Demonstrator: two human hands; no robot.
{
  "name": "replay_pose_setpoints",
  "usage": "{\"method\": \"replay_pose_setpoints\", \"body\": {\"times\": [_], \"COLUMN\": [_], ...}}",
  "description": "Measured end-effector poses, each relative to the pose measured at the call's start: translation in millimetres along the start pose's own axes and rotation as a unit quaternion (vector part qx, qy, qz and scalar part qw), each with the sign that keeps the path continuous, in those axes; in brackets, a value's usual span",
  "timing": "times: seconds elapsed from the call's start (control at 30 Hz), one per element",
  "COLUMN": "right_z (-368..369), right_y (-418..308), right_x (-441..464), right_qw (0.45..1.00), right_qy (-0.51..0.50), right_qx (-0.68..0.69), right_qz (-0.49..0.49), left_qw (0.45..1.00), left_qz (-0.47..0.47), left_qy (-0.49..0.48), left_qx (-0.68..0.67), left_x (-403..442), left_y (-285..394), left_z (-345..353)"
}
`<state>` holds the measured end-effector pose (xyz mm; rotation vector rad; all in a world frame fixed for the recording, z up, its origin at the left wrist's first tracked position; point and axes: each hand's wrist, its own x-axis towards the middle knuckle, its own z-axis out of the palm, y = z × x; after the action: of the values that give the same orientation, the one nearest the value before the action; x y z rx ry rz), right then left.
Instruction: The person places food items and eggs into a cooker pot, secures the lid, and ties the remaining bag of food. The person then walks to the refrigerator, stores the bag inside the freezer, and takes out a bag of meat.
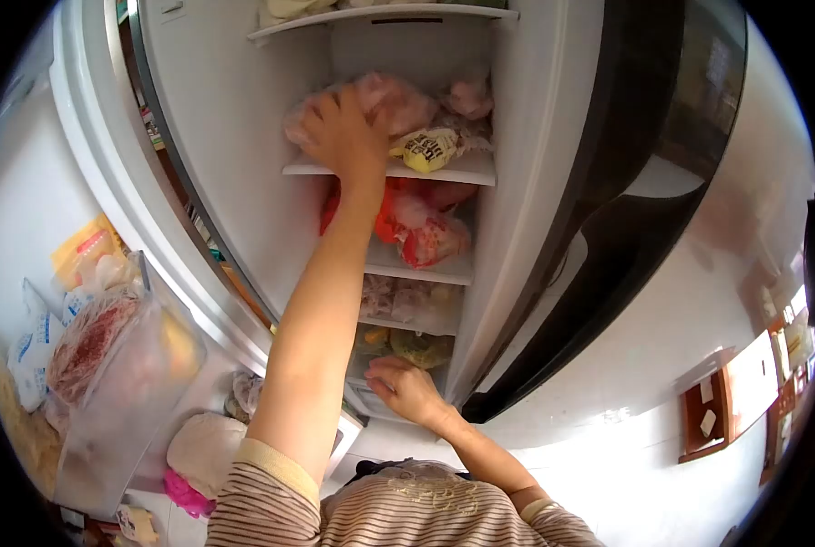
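My left hand (345, 137) reaches up to the upper freezer shelf. Its fingers are spread over a clear plastic bag of pinkish frozen food (394, 100), pressing against its front; the bag still rests on the shelf. Just right of that hand lies a yellow and white printed package (428, 149), with a smaller pink bag (468, 96) behind it. Low down, in front of the bottom compartment, my right hand (403, 387) is loosely curled, thumb apart from the fingers, with nothing visible in it. A bag of greenish-yellow food (421, 348) sits just beyond it.
Red and clear bags (425, 232) fill the second shelf, and packed bags (407, 301) the one below. The black-edged fridge door (599, 273) stands at the right. On the left, a clear drawer (125, 410) holds bagged meat (93, 342). A beige bag (209, 454) lies beside it.
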<state>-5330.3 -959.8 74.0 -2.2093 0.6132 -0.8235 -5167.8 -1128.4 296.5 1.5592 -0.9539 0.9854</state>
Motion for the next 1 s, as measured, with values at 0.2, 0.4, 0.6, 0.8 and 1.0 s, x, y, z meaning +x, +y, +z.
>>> {"method": "replay_pose_setpoints", "body": {"times": [0.2, 0.4, 0.6, 0.8, 1.0], "right_z": [1.7, 1.7, -48.8, -104.9, -124.7], "right_y": [-6.1, 2.1, -31.0, -63.2, -50.8], "right_x": [-2.4, 6.0, 59.1, 144.5, 210.9], "right_qw": [1.0, 1.0, 0.968, 0.892, 0.838], "right_qy": [-0.019, 0.012, 0.233, 0.425, 0.445], "right_qx": [-0.006, 0.004, 0.091, -0.032, -0.311], "right_qz": [0.014, -0.012, 0.003, -0.149, -0.061], "left_qw": [0.996, 0.987, 0.946, 0.997, 0.929], "left_qz": [-0.03, -0.008, -0.069, -0.002, -0.098], "left_qy": [-0.034, -0.018, 0.053, 0.017, -0.356], "left_qx": [-0.076, -0.16, -0.311, -0.08, 0.01], "left_x": [-11.6, -16.0, -22.2, 23.4, 94.2], "left_y": [-18.2, -25.5, -35.7, -49.3, -32.6], "left_z": [-15.0, -28.9, -24.3, -20.6, -4.6]}}
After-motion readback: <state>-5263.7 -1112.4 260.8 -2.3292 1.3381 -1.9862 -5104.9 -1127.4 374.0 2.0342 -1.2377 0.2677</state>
